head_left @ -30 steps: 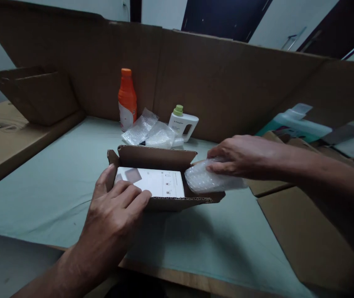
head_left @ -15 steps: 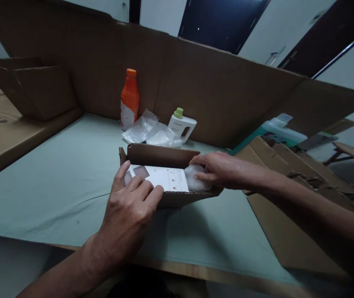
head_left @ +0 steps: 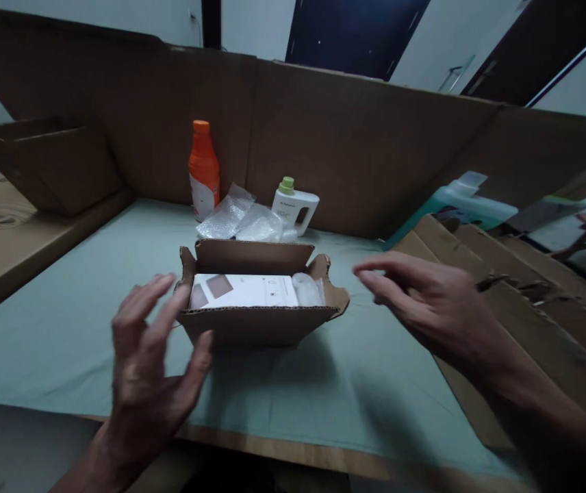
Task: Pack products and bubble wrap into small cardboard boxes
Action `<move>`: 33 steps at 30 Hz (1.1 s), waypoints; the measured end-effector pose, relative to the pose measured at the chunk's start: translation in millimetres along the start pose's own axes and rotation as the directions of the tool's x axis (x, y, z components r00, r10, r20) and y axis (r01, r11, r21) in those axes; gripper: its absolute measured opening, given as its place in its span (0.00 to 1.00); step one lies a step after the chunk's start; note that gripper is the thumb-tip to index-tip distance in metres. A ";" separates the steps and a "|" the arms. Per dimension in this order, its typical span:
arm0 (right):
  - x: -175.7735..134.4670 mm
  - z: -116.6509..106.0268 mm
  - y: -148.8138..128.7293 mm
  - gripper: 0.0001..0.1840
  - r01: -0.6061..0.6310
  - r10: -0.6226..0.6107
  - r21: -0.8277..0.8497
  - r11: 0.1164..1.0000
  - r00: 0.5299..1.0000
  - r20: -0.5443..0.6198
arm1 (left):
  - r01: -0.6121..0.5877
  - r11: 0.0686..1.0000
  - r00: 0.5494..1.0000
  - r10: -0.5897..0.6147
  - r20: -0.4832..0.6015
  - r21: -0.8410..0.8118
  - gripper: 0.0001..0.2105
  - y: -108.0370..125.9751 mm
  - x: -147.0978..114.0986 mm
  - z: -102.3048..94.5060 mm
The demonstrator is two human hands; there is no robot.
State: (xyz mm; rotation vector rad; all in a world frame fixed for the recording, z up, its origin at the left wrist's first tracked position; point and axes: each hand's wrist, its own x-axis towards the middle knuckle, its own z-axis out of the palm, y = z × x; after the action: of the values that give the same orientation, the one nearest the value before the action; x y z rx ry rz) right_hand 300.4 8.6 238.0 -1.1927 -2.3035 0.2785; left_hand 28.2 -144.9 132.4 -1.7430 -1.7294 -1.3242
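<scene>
A small brown cardboard box [head_left: 252, 327] stands with its flaps up in the middle of the table. Inside lies a white printed carton [head_left: 246, 291], with a clear wad of bubble wrap [head_left: 308, 290] filling its right end. My left hand [head_left: 152, 356] is at the box's left front corner, fingers spread, holding nothing. To the right of the box, apart from it, my right hand [head_left: 421, 294] hangs in the air. Its thumb and forefinger reach toward the box with nothing visible between them.
An orange bottle [head_left: 203, 171], loose bubble wrap sheets [head_left: 234, 212] and a white jug with a green cap [head_left: 296, 209] stand behind the box. Folded cardboard [head_left: 529, 329] and a teal bottle [head_left: 478, 205] are at right. A cardboard wall [head_left: 354, 144] closes the back.
My right hand has let go of the bubble wrap and moved right, out of the box. My left hand has come off the carton toward the left. The view has shifted slightly.
</scene>
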 end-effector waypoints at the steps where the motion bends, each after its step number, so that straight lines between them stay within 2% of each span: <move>1: -14.6 0.9 11.2 0.18 -0.058 0.062 0.060 0.997 0.996 -0.069 | 0.112 0.994 0.994 -0.112 0.016 -0.019 0.35 -8.1 -11.2 -0.9; 2: -28.5 6.6 22.6 0.18 -0.107 0.117 0.120 0.987 0.989 -0.086 | 0.234 0.971 0.971 -0.232 0.063 -0.041 0.35 -16.5 -23.6 -0.4; 3: -40.5 17.0 33.1 0.18 -0.146 0.158 0.180 0.973 0.986 -0.057 | 0.358 0.932 0.928 -0.347 0.135 -0.065 0.34 -24.7 -36.3 1.6; 5: -56.2 49.0 46.8 0.23 -0.185 0.166 0.293 0.938 0.982 0.089 | 0.558 0.821 0.813 -0.513 0.275 -0.119 0.34 -38.6 -58.7 9.4; 7: -58.6 85.8 47.7 0.30 -0.172 0.098 0.392 0.904 0.974 0.202 | 0.680 0.706 0.716 -0.583 0.384 -0.196 0.35 -47.7 -70.4 21.2; 8: -55.2 101.8 44.4 0.30 -0.161 0.072 0.426 0.890 0.973 0.218 | 0.720 0.651 0.680 -0.594 0.430 -0.240 0.35 -50.1 -70.6 28.3; 10: -43.7 121.9 36.3 0.24 -0.158 0.059 0.444 0.882 0.972 0.228 | 0.765 0.559 0.639 -0.599 0.482 -0.319 0.35 -49.5 -59.8 44.5; 12: -34.0 123.0 34.3 0.21 -0.188 0.101 0.423 0.886 0.970 0.219 | 0.770 0.511 0.638 -0.602 0.480 -0.383 0.35 -40.9 -39.2 62.9; 13: -32.6 117.2 37.2 0.20 -0.201 0.127 0.416 0.887 0.972 0.199 | 0.756 0.509 0.654 -0.596 0.466 -0.411 0.34 -33.7 -28.1 72.4; 16: -46.3 87.7 56.7 0.20 -0.242 0.232 0.379 0.893 0.970 0.074 | 0.667 0.537 0.745 -0.482 0.461 -0.517 0.30 -6.2 -5.8 95.8; 18: -66.0 72.3 67.4 0.19 -0.301 0.320 0.308 0.903 0.948 -0.011 | 0.621 0.554 0.783 -0.402 0.475 -0.554 0.26 8.9 -7.1 101.1; 20: -86.7 71.9 66.3 0.18 -0.327 0.354 0.267 0.907 0.933 -0.059 | 0.649 0.553 0.758 -0.412 0.505 -0.523 0.21 12.7 -20.3 94.6; 22: -102.1 88.9 51.5 0.16 -0.263 0.292 0.306 0.915 0.955 -0.052 | 0.711 0.529 0.702 -0.497 0.510 -0.463 0.20 0.6 -36.3 77.5; 24: -109.7 116.2 28.3 0.16 -0.155 0.166 0.385 0.910 0.986 0.006 | 0.751 0.492 0.660 -0.589 0.467 -0.440 0.22 -25.1 -44.5 53.7; 26: -112.0 143.0 5.9 0.21 -0.061 0.030 0.448 0.892 0.997 0.075 | 0.767 0.468 0.636 -0.649 0.417 -0.440 0.24 -56.6 -40.9 28.8; 28: -112.0 162.0 -7.8 0.32 0.038 -0.108 0.482 0.876 0.987 0.119 | 0.769 0.465 0.625 -0.688 0.368 -0.438 0.23 -85.6 -30.2 8.0; 30: -109.0 171.9 -9.8 0.40 0.134 -0.230 0.491 0.861 0.963 0.141 | 0.765 0.475 0.627 -0.703 0.336 -0.434 0.23 -107.5 -20.5 -5.0; 31: -105.8 174.3 -7.0 0.41 0.154 -0.255 0.491 0.858 0.956 0.146 | 0.762 0.482 0.632 -0.700 0.332 -0.433 0.24 -115.2 -17.8 -8.2; 33: -96.4 177.0 2.5 0.40 0.110 -0.215 0.485 0.868 0.962 0.166 | 0.750 0.501 0.651 -0.677 0.343 -0.433 0.25 -124.7 -17.6 -8.7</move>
State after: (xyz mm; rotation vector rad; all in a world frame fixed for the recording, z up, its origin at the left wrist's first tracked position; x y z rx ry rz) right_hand 252.3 -57.6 53.8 -0.7422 -2.3061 0.8887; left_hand -85.8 -137.9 78.6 -1.3550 -2.4981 -2.2983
